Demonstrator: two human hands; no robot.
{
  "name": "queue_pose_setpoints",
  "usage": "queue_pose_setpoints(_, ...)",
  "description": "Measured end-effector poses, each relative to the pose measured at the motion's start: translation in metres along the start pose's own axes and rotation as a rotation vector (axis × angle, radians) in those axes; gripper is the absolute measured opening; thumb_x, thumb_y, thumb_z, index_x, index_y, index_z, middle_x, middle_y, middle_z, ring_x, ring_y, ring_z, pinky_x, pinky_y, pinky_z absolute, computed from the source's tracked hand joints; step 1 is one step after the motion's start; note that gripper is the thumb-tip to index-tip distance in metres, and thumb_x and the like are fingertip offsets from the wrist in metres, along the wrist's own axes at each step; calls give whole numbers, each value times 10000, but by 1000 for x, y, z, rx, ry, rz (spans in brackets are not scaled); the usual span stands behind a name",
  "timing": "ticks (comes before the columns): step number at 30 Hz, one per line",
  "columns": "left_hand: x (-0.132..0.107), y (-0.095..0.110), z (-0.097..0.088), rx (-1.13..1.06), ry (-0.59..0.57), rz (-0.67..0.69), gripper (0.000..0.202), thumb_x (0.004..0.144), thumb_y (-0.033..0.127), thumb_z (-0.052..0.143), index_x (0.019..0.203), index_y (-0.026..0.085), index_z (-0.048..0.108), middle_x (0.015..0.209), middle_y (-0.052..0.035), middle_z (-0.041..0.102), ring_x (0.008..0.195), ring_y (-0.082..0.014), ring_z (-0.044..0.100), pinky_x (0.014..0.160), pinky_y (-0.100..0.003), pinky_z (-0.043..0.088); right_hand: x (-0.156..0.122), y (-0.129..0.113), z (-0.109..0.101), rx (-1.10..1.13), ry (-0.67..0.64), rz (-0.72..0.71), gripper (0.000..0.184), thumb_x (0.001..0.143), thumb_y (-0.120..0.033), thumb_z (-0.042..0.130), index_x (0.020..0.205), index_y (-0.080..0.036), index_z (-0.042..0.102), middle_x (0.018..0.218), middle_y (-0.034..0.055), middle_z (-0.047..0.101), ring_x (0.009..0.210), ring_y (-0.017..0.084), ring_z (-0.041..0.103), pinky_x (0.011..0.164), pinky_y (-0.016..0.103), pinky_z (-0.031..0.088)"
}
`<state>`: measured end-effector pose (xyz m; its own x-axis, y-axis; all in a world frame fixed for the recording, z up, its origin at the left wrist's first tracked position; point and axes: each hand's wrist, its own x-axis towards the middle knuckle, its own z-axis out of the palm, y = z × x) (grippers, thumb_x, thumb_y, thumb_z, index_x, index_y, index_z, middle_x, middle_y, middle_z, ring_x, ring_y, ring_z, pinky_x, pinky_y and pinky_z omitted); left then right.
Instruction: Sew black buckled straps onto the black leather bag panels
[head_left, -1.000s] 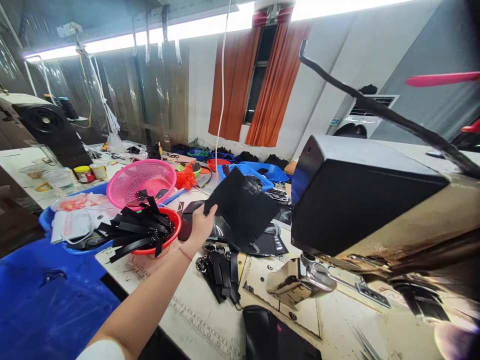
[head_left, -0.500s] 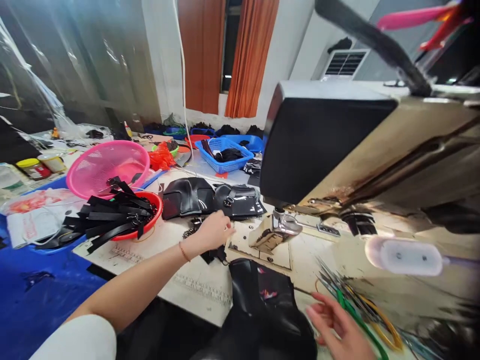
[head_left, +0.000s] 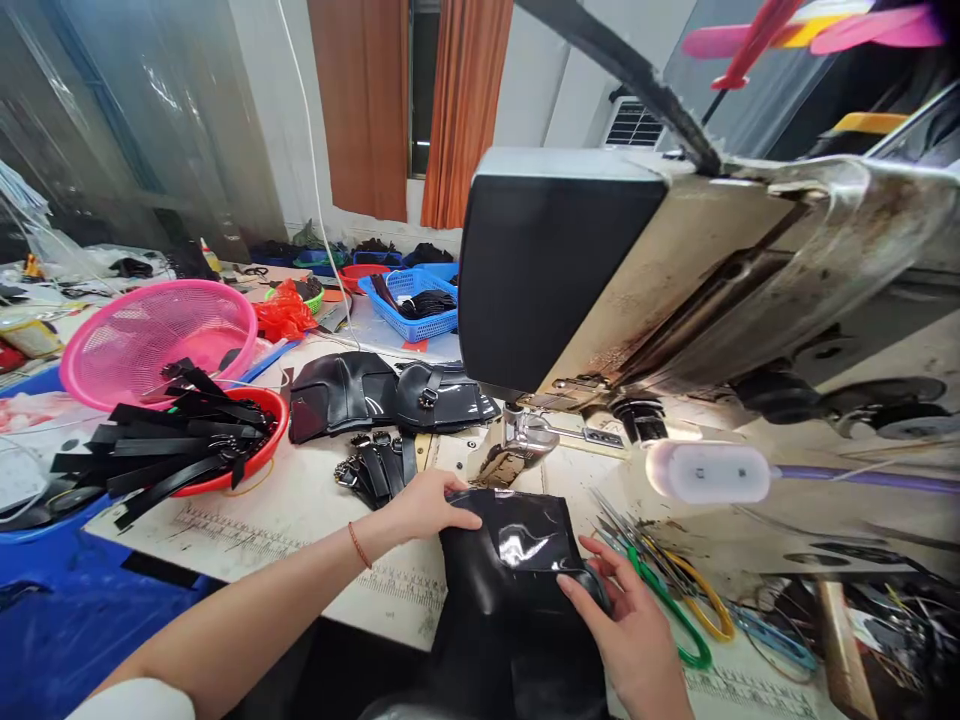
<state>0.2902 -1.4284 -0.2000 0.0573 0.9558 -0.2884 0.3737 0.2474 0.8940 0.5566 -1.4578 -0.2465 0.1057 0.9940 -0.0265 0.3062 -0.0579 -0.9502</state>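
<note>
Grip: left hand (head_left: 430, 506) pinches black piece (head_left: 517, 590); right hand (head_left: 632, 628), loosely curled, holds edge.

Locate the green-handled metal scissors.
Head view, lower right: the green-handled metal scissors lie on the off-white tabletop, right of the bare right hand, beside yellow-handled scissors.

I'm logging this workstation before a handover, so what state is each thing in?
Left hand: holding the black piece by its left edge.
Right hand: holding its right side.
Red bowl: heaped with black straps, some overhanging.
Pink basket: holds a few dark pieces.
Blue mesh basket: holds dark strips.
Orange curtains: parted.
Green-handled scissors: lying on the table; blades unclear.
</note>
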Motion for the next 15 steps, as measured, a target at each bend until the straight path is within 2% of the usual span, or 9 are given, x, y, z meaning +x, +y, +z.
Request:
queue_pose_setpoints(3, -6, 9, 3, -386, -104, -66, 279, 587, 353, 778, 727, 148, 650, 750, -26, 665, 785, -200, 626, 722, -290, 446, 1, -2, -6, -64, 42, -43, 690, 664, -560, 727, 1234, -227, 527, 1104, 88, 600, 1043, 273, 565, 972, 406, 433)
queue_pose_setpoints(5, -13, 18, 6, -622, -128, -93, 328, 568, 323, 811, 803, 147, 664, 797, -32, 691, 773, -177, 635, 741, -288, 460, 2, -11, -12, -18, 60, -29, 791, 678, -573, 722, 1340, -238, 446, 1157, 99, 603, 1042, 269, 574, 975, 411, 437)
queue_pose_setpoints(6, -17, 24, 7, -713, -134, -96, 373, 551, 304, 830, 850, 145, 675, 830, -43, 705, 780, -177, 643, 752, -291, 468, 2, -18, -16, 34, 31, 8, 806, 674, -587, 720, 1345, -230, 451, 1175, 109, 614, 1041, 273, 585, 970, 412, 445)
queue_pose_setpoints(7, -21, 30, 8, -762, -135, -85, 410, 542, 291, 843, 890, 142, 685, 860, -56, 715, 791, -181, 652, 759, -294, 476, 3, -27, -19, 84, -36, 74, 782, 663, -603, 722, 1305, -211, 508, 1168, 120, 638, 1035, 284, 600, 962, 419, 454)
queue_pose_setpoints(9, -28, 44, 9, -796, -123, -57, 457, 542, 276, 852, 949, 137, 701, 895, -79, 727, 803, -187, 665, 762, -295, 489, 3, -47, -26, 128, -244, 240, 652, 624, -618, 745, 1098, -177, 669, 1070, 132, 706, 1010, 320, 635, 950, 445, 469)
queue_pose_setpoints(11, -31, 57, 8, -785, -104, -54, 467, 558, 282, 847, 981, 140, 710, 890, -85, 733, 778, -186, 671, 734, -293, 501, 4, -65, -30, 145, -424, 347, 546, 593, -601, 778, 921, -167, 737, 972, 130, 745, 984, 352, 659, 941, 479, 479)
queue_pose_setpoints(15, -21, 74, 3, -728, -80, -39, 442, 603, 295, 820, 1005, 148, 714, 892, -89, 737, 765, -201, 680, 690, -302, 517, 5, -85, -27, 281, -565, 340, 534, 641, -563, 771, 1004, -171, 750, 1039, 136, 744, 1045, 371, 653, 957, 500, 481)
